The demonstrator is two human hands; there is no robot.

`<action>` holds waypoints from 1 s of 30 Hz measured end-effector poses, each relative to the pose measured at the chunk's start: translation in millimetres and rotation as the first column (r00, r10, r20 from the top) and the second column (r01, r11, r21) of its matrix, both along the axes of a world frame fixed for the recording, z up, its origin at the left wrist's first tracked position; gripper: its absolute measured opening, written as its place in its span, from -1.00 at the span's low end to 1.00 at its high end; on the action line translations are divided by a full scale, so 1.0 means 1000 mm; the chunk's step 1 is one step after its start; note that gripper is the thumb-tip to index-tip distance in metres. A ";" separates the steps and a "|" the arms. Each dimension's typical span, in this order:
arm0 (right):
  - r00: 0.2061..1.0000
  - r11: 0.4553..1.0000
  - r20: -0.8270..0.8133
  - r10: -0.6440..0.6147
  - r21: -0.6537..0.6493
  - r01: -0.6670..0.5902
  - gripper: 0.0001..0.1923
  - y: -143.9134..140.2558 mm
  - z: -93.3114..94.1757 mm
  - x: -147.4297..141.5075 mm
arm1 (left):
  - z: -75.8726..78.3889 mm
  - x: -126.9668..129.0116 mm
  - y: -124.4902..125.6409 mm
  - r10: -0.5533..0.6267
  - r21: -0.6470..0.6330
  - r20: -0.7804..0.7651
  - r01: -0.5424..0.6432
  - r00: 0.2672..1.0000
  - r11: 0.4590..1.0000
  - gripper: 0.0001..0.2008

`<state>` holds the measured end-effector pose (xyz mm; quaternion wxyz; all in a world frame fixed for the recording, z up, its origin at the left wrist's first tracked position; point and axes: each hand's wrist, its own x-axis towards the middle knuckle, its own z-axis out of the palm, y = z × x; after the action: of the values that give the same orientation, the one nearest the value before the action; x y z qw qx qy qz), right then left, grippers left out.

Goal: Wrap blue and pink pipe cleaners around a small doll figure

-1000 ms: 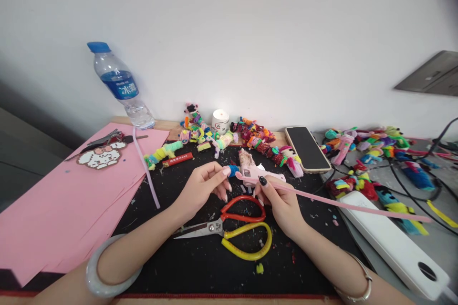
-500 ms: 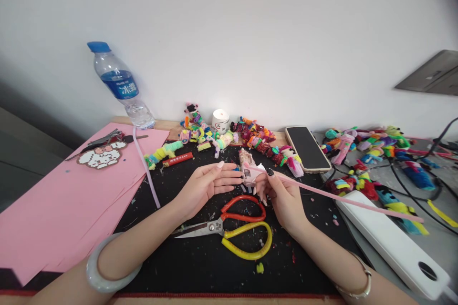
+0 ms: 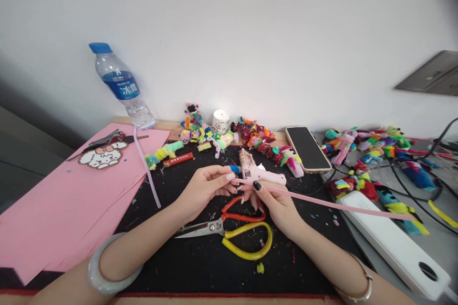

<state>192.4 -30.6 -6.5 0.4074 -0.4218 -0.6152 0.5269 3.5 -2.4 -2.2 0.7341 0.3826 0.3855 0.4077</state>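
A long pink pipe cleaner (image 3: 332,204) runs from my fingertips out to the right. My left hand (image 3: 205,188) pinches its end between thumb and fingers. Close beside it, my right hand (image 3: 274,200) grips the pipe cleaner between thumb and fingers. Just behind the hands lies a pink glue gun (image 3: 265,175) with a stained nozzle, partly hidden by my fingers. A small blue fuzzy piece (image 3: 234,169) shows at my left fingertips; whether I touch it I cannot tell. Under the hands rest large scissors (image 3: 222,226) with one red and one yellow handle.
Pink paper sheets (image 3: 71,209) lie at left, with a bottle (image 3: 119,86) behind. Finished-looking fuzzy figures (image 3: 268,150) line the back beside a white cup (image 3: 221,121) and a phone (image 3: 308,149). A white power strip (image 3: 393,245) and black cables (image 3: 397,176) are at right.
My left hand has gone from open, fingers stretched out, to pinching the pipe cleaner's end. My right hand has moved slightly down, uncovering more of the glue gun.
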 end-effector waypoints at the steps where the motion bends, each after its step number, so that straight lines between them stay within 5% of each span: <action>1: 1.000 1.000 0.020 0.002 0.025 -0.003 -0.62 0.000 0.000 0.000 | 0.000 0.000 0.000 0.006 0.000 0.003 -0.006 1.000 1.000 -0.78; 9: 0.982 0.989 0.183 -0.043 0.147 0.015 -0.61 -0.002 0.006 0.002 | 0.001 -0.001 0.000 -0.056 0.004 0.075 0.055 0.996 0.998 -0.80; 20: 0.957 0.934 0.291 0.007 0.340 -0.110 -0.71 -0.004 0.008 0.001 | 0.002 0.000 0.000 -0.048 0.122 -0.066 0.056 0.997 0.991 -0.78; 30: 0.936 0.895 0.351 -0.037 0.428 -0.125 -0.72 -0.004 0.007 0.001 | 0.002 0.000 -0.001 -0.090 0.055 0.035 0.088 0.995 0.995 -0.78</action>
<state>193.4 -34.2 0.9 0.3645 -0.3907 -0.7908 0.2985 3.7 -3.1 -0.4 0.7480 0.4110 0.3434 0.3919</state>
